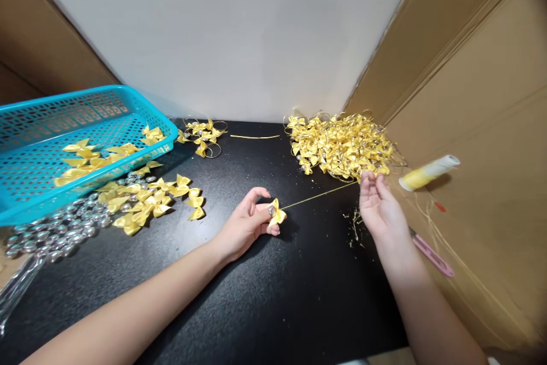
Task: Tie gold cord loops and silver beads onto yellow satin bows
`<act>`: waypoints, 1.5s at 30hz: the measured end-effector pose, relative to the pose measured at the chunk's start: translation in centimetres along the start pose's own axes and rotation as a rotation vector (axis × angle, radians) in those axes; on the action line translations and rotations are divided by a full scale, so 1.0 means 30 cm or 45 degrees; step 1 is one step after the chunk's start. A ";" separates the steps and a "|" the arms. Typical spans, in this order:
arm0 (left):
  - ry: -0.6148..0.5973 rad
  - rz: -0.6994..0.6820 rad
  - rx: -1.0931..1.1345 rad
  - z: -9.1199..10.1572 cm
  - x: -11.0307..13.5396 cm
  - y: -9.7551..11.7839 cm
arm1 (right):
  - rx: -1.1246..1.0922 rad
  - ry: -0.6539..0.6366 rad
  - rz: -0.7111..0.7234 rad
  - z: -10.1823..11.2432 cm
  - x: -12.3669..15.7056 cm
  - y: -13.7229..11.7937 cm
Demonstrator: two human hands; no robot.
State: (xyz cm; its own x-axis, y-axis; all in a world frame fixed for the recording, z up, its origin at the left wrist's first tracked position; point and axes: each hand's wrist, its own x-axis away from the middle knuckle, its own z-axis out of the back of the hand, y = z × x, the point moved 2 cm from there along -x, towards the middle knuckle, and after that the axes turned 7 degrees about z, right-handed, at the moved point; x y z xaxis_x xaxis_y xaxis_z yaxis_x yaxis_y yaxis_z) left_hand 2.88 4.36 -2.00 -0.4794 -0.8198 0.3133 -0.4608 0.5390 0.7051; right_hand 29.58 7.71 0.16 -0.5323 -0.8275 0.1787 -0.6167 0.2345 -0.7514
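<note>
My left hand [247, 222] pinches a small yellow ribbon bow [277, 214] with a silver bead against the black table [265, 296]. A taut gold thread [318, 195] runs from the bow up to my right hand [376, 202]. That hand's fingers are held together around the thread's end, beside a big pile of finished bows [339, 146].
A blue basket [47, 143] with some bows stands tilted at left, over loose bows [149, 197] and silver beads [51, 234]. A thread spool [428, 172] and pink snips [431, 254] lie at right. Cardboard walls stand on both sides, a white wall behind.
</note>
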 end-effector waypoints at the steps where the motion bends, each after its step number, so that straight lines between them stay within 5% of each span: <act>1: 0.003 -0.019 -0.002 0.001 -0.001 -0.002 | -0.004 0.002 -0.001 0.003 -0.003 0.001; 8: 0.059 0.017 -0.032 -0.006 0.006 -0.001 | -0.038 0.053 -0.031 -0.010 0.011 -0.001; 18: 0.173 -0.010 -0.219 -0.015 0.011 -0.006 | -0.085 -0.127 -0.155 -0.034 0.039 0.000; 45: 0.180 0.080 -0.186 0.002 0.010 -0.013 | -0.179 0.185 -0.119 -0.053 0.042 -0.038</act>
State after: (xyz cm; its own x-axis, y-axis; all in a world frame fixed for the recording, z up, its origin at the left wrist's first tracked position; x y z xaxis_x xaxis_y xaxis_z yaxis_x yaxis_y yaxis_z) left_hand 2.88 3.91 -2.22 -0.3897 -0.8099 0.4384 -0.3154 0.5646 0.7627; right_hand 28.70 7.21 2.25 -0.5406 -0.7692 0.3406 -0.7369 0.2376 -0.6329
